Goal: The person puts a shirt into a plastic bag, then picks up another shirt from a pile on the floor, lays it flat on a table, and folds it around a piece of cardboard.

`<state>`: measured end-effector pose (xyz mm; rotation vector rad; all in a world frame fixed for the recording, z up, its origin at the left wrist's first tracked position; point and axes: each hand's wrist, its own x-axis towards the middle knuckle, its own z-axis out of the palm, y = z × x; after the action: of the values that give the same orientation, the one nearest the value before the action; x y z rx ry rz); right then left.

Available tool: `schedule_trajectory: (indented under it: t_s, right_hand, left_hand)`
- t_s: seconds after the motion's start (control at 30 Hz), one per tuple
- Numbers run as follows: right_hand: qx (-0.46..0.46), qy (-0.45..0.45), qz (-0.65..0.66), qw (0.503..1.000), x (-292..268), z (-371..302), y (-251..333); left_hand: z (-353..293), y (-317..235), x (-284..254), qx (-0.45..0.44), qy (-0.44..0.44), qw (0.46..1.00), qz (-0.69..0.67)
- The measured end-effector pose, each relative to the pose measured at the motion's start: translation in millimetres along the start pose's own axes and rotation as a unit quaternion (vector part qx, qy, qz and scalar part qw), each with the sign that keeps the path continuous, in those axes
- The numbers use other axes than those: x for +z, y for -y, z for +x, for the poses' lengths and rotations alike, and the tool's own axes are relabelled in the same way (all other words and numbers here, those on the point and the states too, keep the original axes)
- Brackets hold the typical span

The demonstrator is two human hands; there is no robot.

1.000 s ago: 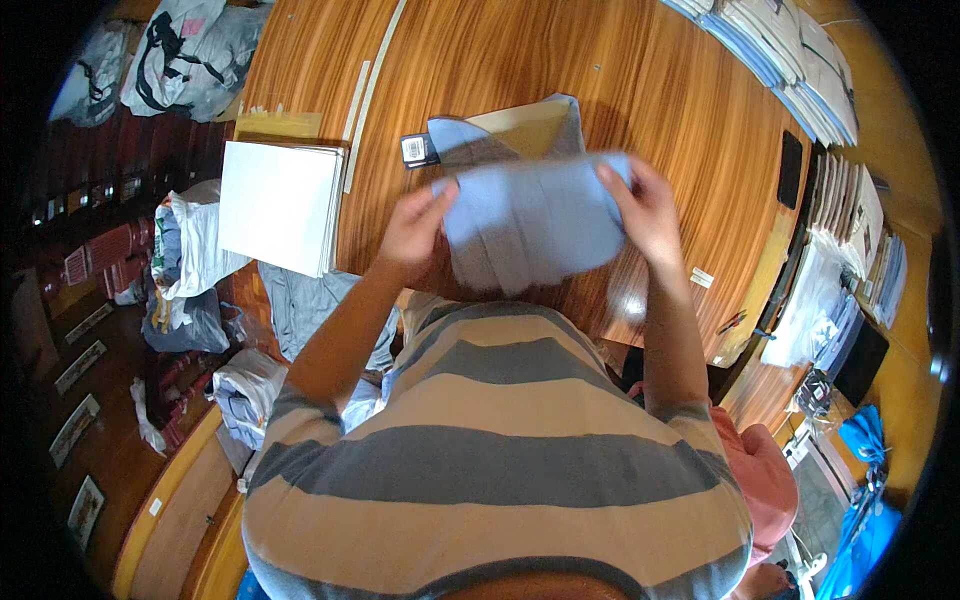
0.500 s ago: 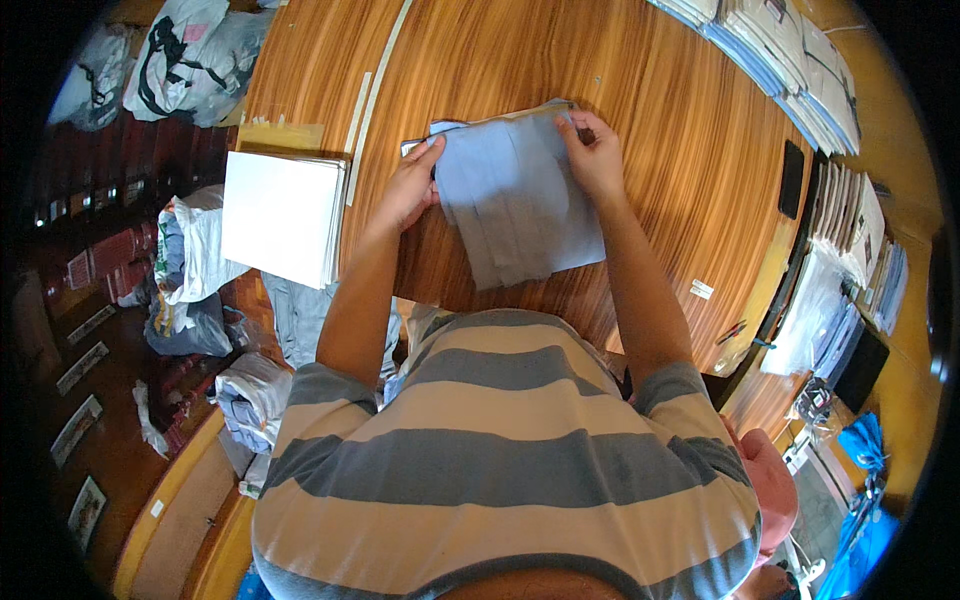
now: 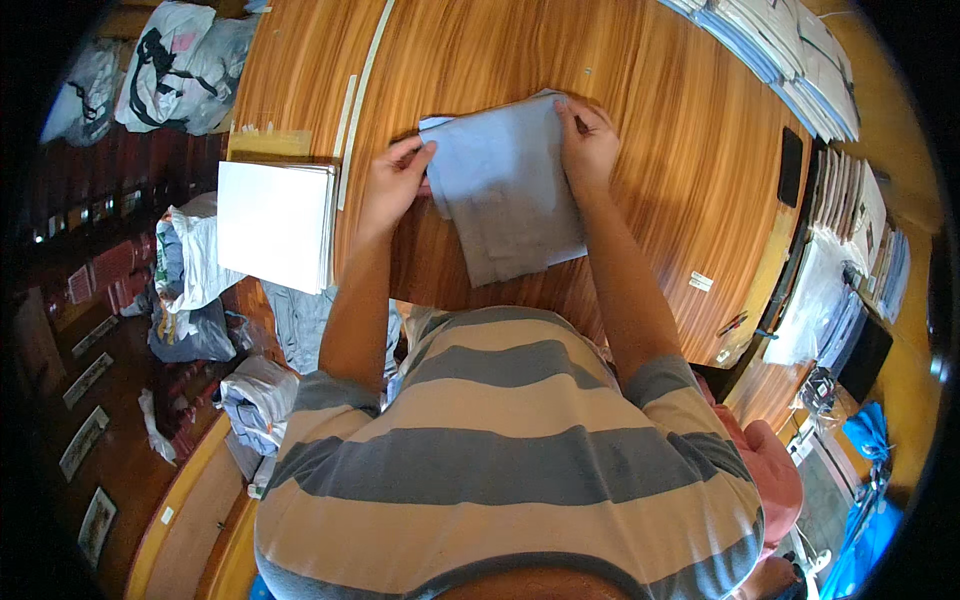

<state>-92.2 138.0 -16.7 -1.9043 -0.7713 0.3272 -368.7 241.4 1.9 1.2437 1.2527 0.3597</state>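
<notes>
A folded piece of light blue-grey cloth (image 3: 505, 190) hangs between my hands at the near part of the wooden table, its lower part in shadow. My left hand (image 3: 395, 185) pinches its upper left edge between thumb and fingers. At the upper right corner, the thumb and fingers of my right hand (image 3: 588, 145) are closed on the fold. A bluer layer shows past the cloth's left edge. Whether the bottom rests on the table is hard to tell.
A stack of white sheets (image 3: 275, 225) lies at the table's left edge. Bagged folded clothes (image 3: 775, 45) are piled at the far right. A black phone-like slab (image 3: 790, 167) lies on the right, with pens (image 3: 733, 324) nearer me. Plastic bags (image 3: 190, 75) stand left of the table.
The cloth has shifted slightly left and its top edge tilts up to the right. A pale strip behind its upper left corner no longer shows. Both hands keep their hold.
</notes>
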Motion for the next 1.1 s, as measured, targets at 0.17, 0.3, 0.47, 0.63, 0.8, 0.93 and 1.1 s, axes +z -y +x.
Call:
schedule_trajectory:
  t_s: [0.17,0.3,0.47,0.63,0.8,0.93,1.1]
  right_hand:
    - [-0.007,0.009,-0.121,0.993,-2,2,-2]
    - [-0.229,0.038,-0.204,0.951,2,-18,38]
    - [-0.207,0.145,-0.334,0.908,0,-5,4]
    - [-0.210,0.111,-0.366,0.900,-13,25,-19]
    - [-0.037,0.151,-0.239,0.958,-36,14,28]
    - [-0.012,0.168,-0.233,0.958,-25,35,24]
    - [0.004,0.264,-0.281,0.923,-5,63,31]
  left_hand:
    - [-15,-27,37,0.443,-0.170,0.800,0.368]
    - [-19,-4,83,0.411,-0.063,0.788,0.454]
    - [-17,-9,84,0.391,-0.041,0.814,0.428]
    - [-12,-19,75,0.382,-0.017,0.814,0.436]
    - [9,-66,69,0.279,0.000,0.846,0.454]
    - [32,-106,52,0.169,0.040,0.854,0.490]
    - [42,-91,2,0.071,0.083,0.857,0.504]
